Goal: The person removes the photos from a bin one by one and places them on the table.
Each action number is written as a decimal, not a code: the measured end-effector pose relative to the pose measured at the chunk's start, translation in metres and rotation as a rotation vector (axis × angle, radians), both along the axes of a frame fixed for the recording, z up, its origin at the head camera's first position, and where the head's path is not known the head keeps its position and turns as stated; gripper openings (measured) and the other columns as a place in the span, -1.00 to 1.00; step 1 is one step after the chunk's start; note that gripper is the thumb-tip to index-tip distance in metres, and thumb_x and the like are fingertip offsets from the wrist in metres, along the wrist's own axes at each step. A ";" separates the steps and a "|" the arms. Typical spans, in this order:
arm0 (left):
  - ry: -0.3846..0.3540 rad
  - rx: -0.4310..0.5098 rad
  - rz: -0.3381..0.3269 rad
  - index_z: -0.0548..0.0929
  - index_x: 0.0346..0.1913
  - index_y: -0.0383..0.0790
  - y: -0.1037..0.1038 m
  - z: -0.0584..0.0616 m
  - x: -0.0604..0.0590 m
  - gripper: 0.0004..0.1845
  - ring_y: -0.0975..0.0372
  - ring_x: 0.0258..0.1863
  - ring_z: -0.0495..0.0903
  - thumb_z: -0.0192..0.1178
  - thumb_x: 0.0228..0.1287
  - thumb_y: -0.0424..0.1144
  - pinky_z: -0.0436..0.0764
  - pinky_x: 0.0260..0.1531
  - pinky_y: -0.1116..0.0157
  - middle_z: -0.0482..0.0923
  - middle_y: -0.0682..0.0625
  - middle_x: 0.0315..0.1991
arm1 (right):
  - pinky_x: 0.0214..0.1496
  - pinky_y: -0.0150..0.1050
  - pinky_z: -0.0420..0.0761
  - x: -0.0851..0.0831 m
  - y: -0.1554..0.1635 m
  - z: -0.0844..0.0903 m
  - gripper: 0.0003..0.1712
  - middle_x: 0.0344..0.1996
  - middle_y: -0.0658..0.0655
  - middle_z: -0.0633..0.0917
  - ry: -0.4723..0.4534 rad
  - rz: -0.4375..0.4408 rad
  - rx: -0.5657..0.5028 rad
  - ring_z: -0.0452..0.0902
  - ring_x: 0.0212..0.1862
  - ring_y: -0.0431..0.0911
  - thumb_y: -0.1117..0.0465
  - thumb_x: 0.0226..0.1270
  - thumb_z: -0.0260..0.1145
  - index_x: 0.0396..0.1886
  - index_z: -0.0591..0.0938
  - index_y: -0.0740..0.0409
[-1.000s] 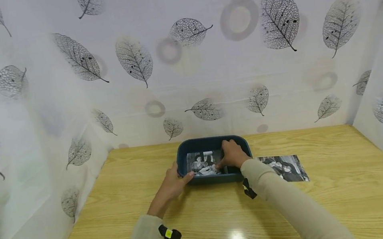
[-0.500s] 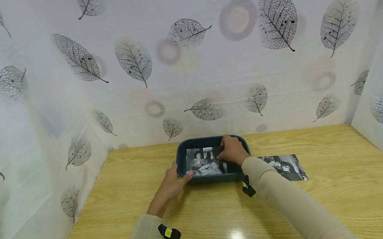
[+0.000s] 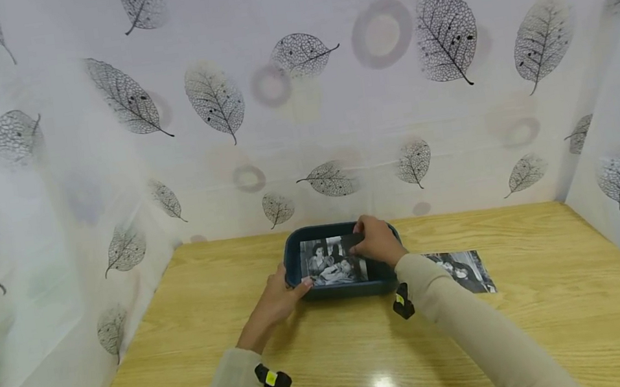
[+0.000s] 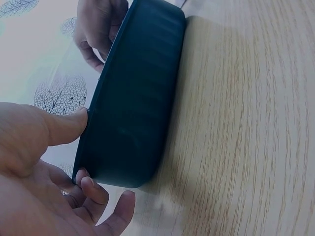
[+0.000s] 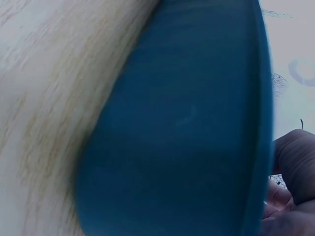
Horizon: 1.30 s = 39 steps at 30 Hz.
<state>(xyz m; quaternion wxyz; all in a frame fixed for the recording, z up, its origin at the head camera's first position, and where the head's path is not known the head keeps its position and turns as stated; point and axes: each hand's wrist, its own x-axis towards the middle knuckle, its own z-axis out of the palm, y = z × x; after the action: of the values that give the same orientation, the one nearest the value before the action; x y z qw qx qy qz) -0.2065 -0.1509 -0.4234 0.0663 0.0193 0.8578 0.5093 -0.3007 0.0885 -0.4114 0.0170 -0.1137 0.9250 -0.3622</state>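
Observation:
A dark blue plastic bin [image 3: 352,290] with rounded corners stands on the table, its near wall facing me. My left hand [image 3: 276,297] grips its front left corner; in the left wrist view the thumb [image 4: 69,128] lies on the rim and fingers curl round the end. Over the bin's inside, a black-and-white photo print [image 3: 326,270] is pinched at its upper right by my right hand [image 3: 380,243]. The right wrist view shows mostly the bin's outer wall [image 5: 182,128], with part of the right hand [image 5: 295,182] beyond the rim; the print is hidden there.
A second black-and-white photo print [image 3: 467,272] lies on the wooden table [image 3: 343,359] right of the bin, partly covered by the right sleeve [image 3: 448,306]. Behind the table hangs a white curtain [image 3: 324,120] with leaf patterns.
My right hand has moved slightly up and back with the photo print, whose upper edge now sits higher in the bin. The left hand keeps its grip on the corner.

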 end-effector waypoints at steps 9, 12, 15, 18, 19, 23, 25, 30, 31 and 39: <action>0.004 -0.005 -0.001 0.02 0.59 -0.40 -0.001 0.000 0.000 -0.22 -0.22 0.49 0.13 0.17 0.52 -0.23 0.17 0.41 -0.20 0.11 -0.44 0.50 | -0.08 0.03 0.60 -0.001 0.005 0.003 -0.57 -0.22 0.27 0.65 0.070 0.022 -0.090 0.58 -0.17 0.10 0.34 0.09 0.59 -0.07 0.63 0.34; 0.013 0.004 -0.006 0.04 0.58 -0.39 -0.001 -0.001 -0.001 -0.23 -0.20 0.48 0.17 0.18 0.51 -0.24 0.19 0.40 -0.19 0.17 -0.42 0.48 | -0.11 0.01 0.61 -0.001 0.007 0.004 -0.58 -0.23 0.27 0.64 0.080 0.034 -0.120 0.57 -0.19 0.08 0.35 0.09 0.59 -0.06 0.64 0.35; 0.018 0.020 -0.014 0.06 0.57 -0.39 0.000 -0.001 -0.001 -0.25 -0.18 0.47 0.20 0.18 0.51 -0.25 0.20 0.40 -0.18 0.21 -0.39 0.47 | -0.19 -0.04 0.62 -0.002 0.010 0.006 -0.58 -0.23 0.27 0.63 0.062 0.041 -0.152 0.57 -0.21 0.07 0.35 0.12 0.57 -0.03 0.64 0.34; 0.016 0.035 -0.019 0.06 0.57 -0.38 0.000 -0.001 -0.001 -0.26 -0.18 0.48 0.19 0.17 0.51 -0.28 0.19 0.40 -0.18 0.22 -0.38 0.47 | -0.24 -0.09 0.62 0.000 0.014 0.011 -0.57 -0.22 0.27 0.62 0.022 0.036 -0.189 0.59 -0.25 0.06 0.35 0.16 0.55 0.02 0.64 0.31; 0.015 0.036 -0.019 0.06 0.58 -0.38 0.000 -0.001 -0.001 -0.26 -0.18 0.48 0.19 0.17 0.51 -0.28 0.19 0.40 -0.19 0.22 -0.39 0.47 | -0.25 -0.11 0.61 0.000 0.016 0.012 -0.58 -0.23 0.26 0.62 0.008 0.034 -0.199 0.59 -0.26 0.04 0.34 0.18 0.55 0.03 0.64 0.30; -0.001 0.021 -0.011 -0.01 0.59 -0.40 0.000 -0.001 0.000 -0.21 -0.21 0.49 0.13 0.17 0.51 -0.26 0.17 0.41 -0.19 0.12 -0.42 0.51 | -0.28 -0.14 0.60 0.001 0.023 0.018 -0.58 -0.26 0.22 0.60 -0.035 0.024 -0.238 0.58 -0.34 -0.01 0.34 0.23 0.52 0.07 0.64 0.26; -0.021 0.001 0.000 -0.07 0.60 -0.42 -0.001 -0.001 0.000 -0.17 -0.22 0.51 0.07 0.17 0.52 -0.22 0.13 0.42 -0.19 0.02 -0.43 0.54 | -0.24 -0.09 0.63 0.002 0.028 0.022 -0.57 -0.24 0.23 0.59 -0.050 0.025 -0.257 0.58 -0.33 -0.02 0.34 0.25 0.50 0.10 0.62 0.28; -0.045 -0.024 0.014 -0.14 0.59 -0.46 -0.001 0.000 0.001 -0.12 -0.24 0.53 0.00 0.17 0.52 -0.20 0.09 0.43 -0.19 -0.10 -0.45 0.56 | -0.10 0.03 0.68 0.005 0.046 0.032 -0.55 -0.14 0.30 0.59 -0.084 0.034 -0.313 0.58 -0.23 0.04 0.38 0.30 0.44 0.16 0.58 0.32; -0.043 -0.025 0.013 -0.13 0.59 -0.46 -0.001 0.000 0.001 -0.13 -0.24 0.52 0.01 0.17 0.52 -0.21 0.10 0.43 -0.19 -0.09 -0.45 0.56 | -0.09 0.02 0.68 0.005 0.050 0.033 -0.56 -0.13 0.31 0.59 -0.088 0.038 -0.323 0.58 -0.21 0.05 0.38 0.31 0.44 0.16 0.58 0.33; -0.060 -0.048 0.014 -0.20 0.58 -0.49 -0.001 0.001 0.002 -0.10 -0.26 0.52 -0.02 0.15 0.54 -0.17 0.10 0.43 -0.19 -0.16 -0.45 0.57 | -0.10 -0.12 0.70 0.007 0.094 0.045 -0.54 -0.13 0.31 0.56 -0.105 0.043 -0.356 0.57 -0.20 0.01 0.37 0.35 0.40 0.22 0.55 0.35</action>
<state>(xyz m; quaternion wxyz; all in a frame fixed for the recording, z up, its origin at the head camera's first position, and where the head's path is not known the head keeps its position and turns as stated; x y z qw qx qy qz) -0.2047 -0.1521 -0.4227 0.0888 -0.0034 0.8677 0.4891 -0.2937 0.1825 -0.3664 0.0526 -0.1158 0.8414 -0.5252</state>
